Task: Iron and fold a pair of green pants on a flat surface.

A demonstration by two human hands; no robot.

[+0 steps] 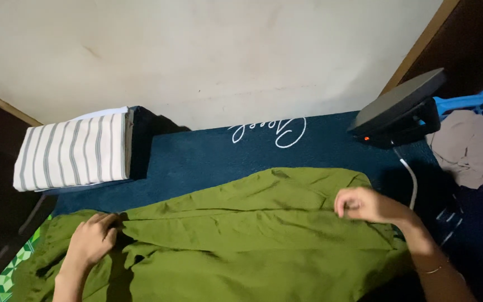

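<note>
White looping script point(269, 132) marks the dark blue mat point(197, 159) near the wall. On the mat lies an olive-green garment point(241, 235) — the left hand point(93, 240) presses it, fingers curled; the right hand point(364, 204) pinches a fold. A striped folded stack point(71, 151) sits left, an upended iron point(401, 109) right.

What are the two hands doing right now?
Left hand: closed, pinching the green shirt.
Right hand: closed, gripping a fold of the same shirt.
</note>
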